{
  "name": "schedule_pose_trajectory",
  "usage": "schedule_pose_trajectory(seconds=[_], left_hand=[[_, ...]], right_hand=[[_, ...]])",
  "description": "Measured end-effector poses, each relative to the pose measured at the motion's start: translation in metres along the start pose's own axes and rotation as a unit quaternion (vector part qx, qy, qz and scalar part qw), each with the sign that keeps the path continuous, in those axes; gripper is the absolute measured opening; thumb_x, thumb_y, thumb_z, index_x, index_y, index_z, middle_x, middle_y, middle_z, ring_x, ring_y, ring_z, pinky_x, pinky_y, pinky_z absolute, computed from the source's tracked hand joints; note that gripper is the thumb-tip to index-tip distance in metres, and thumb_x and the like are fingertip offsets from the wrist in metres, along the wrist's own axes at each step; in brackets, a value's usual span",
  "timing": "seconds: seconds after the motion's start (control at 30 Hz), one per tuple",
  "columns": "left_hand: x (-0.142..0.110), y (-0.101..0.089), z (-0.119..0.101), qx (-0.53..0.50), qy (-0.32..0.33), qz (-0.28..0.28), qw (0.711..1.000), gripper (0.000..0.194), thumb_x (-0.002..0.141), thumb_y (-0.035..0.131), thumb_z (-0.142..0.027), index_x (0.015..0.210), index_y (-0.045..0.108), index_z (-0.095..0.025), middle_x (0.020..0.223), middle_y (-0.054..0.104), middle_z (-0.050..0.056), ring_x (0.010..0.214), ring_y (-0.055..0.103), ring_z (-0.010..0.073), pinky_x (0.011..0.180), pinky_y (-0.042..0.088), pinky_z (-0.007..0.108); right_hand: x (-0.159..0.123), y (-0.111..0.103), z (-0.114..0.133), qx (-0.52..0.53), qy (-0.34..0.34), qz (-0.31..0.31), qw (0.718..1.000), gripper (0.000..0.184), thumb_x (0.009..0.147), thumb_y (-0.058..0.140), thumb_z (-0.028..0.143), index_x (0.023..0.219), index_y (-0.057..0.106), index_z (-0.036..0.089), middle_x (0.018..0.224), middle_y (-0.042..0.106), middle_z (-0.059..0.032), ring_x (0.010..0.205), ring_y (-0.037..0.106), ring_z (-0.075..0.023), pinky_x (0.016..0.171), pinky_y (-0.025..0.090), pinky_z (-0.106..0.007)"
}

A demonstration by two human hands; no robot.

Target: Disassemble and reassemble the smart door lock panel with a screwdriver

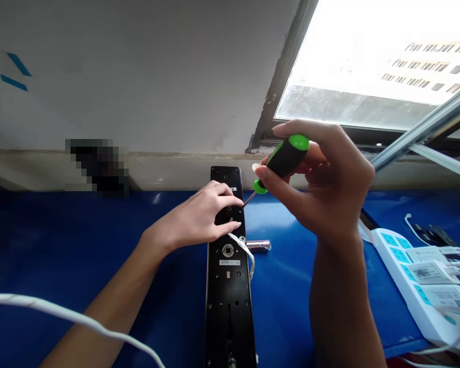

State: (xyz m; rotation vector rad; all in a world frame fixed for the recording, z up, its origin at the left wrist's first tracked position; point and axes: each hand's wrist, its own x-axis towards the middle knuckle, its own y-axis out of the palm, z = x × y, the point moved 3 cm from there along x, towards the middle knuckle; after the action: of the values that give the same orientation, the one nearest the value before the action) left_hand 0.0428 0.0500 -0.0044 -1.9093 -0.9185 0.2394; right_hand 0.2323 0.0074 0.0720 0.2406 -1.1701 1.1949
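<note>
Logging 2 hands: we see the left hand [193, 217] spread flat on a long black door lock panel [228, 271], fingers pressing near its top end, not gripping. The right hand [322, 184] pinches a green-and-black screwdriver [285, 161] narrowly in its fingertips, with the tip just beside the left fingers. The panel lies lengthwise on a blue table [80, 245] (seems stiff, fairly heavy, smooth-faced, so we'd take it by its long edges). A white wire [247, 253] loops across it.
</note>
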Motion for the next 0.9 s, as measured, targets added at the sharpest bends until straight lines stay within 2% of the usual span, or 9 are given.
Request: schedule_pose_trajectory(seconds=[0.13, 0.3, 0.43, 0.6, 0.77, 0.9], left_hand=[[-0.0003, 0.0011, 0.0013, -0.007, 0.003, -0.001, 1.000, 0.042, 0.095, 0.067, -0.051, 0.130, 0.071, -0.028, 0.130, 0.062, 0.009, 0.122, 0.060, 0.0287, 0.109, 0.053, 0.044], [0.0004, 0.0022, 0.0029, -0.003, 0.003, -0.003, 1.000, 0.043, 0.095, 0.066, -0.050, 0.130, 0.071, -0.026, 0.131, 0.061, 0.010, 0.124, 0.059, 0.0289, 0.112, 0.051, 0.044], [0.0002, 0.0032, 0.0041, 0.003, 0.008, 0.002, 1.000, 0.045, 0.096, 0.066, -0.051, 0.134, 0.069, -0.025, 0.132, 0.060, 0.010, 0.128, 0.056, 0.0287, 0.113, 0.049, 0.043], [-0.0003, 0.0034, 0.0036, -0.006, 0.003, 0.003, 1.000, 0.046, 0.096, 0.064, -0.053, 0.133, 0.068, -0.027, 0.133, 0.060, 0.010, 0.129, 0.056, 0.0296, 0.113, 0.050, 0.045], [-0.0003, 0.0014, 0.0050, -0.014, -0.004, 0.007, 1.000, 0.042, 0.096, 0.065, -0.051, 0.133, 0.069, -0.029, 0.134, 0.060, 0.008, 0.125, 0.059, 0.0273, 0.111, 0.050, 0.042], [-0.0007, -0.0054, 0.0097, -0.005, -0.011, -0.008, 1.000, 0.036, 0.095, 0.068, -0.043, 0.128, 0.070, -0.028, 0.128, 0.065, 0.006, 0.116, 0.063, 0.0248, 0.102, 0.053, 0.040]], right_hand=[[0.0015, 0.0026, -0.0033, -0.010, -0.001, 0.030, 1.000, 0.039, 0.084, 0.083, 0.030, 0.119, 0.067, 0.033, 0.107, 0.075, 0.0006, 0.090, 0.078, -0.0232, 0.072, 0.066, -0.040], [0.0021, 0.0015, -0.0029, -0.035, -0.027, 0.030, 0.999, 0.039, 0.086, 0.081, 0.029, 0.123, 0.067, 0.027, 0.102, 0.077, -0.0015, 0.090, 0.078, -0.0222, 0.075, 0.066, -0.038], [0.0013, 0.0005, -0.0016, -0.037, -0.037, 0.040, 0.998, 0.039, 0.088, 0.079, 0.029, 0.124, 0.066, 0.029, 0.106, 0.076, -0.0016, 0.085, 0.076, -0.0213, 0.074, 0.067, -0.040], [0.0023, 0.0014, -0.0032, -0.079, -0.037, 0.007, 0.996, 0.035, 0.086, 0.080, 0.035, 0.116, 0.063, 0.032, 0.105, 0.073, 0.0001, 0.080, 0.073, -0.0189, 0.062, 0.060, -0.035], [0.0041, 0.0028, -0.0001, -0.146, -0.063, 0.002, 0.987, 0.021, 0.090, 0.076, 0.037, 0.103, 0.063, 0.028, 0.097, 0.071, -0.0020, 0.071, 0.065, -0.0171, 0.060, 0.054, -0.036], [0.0041, 0.0032, 0.0048, -0.149, -0.075, 0.003, 0.986, 0.021, 0.093, 0.074, 0.045, 0.100, 0.063, 0.028, 0.092, 0.072, -0.0023, 0.067, 0.066, -0.0177, 0.056, 0.054, -0.035]])
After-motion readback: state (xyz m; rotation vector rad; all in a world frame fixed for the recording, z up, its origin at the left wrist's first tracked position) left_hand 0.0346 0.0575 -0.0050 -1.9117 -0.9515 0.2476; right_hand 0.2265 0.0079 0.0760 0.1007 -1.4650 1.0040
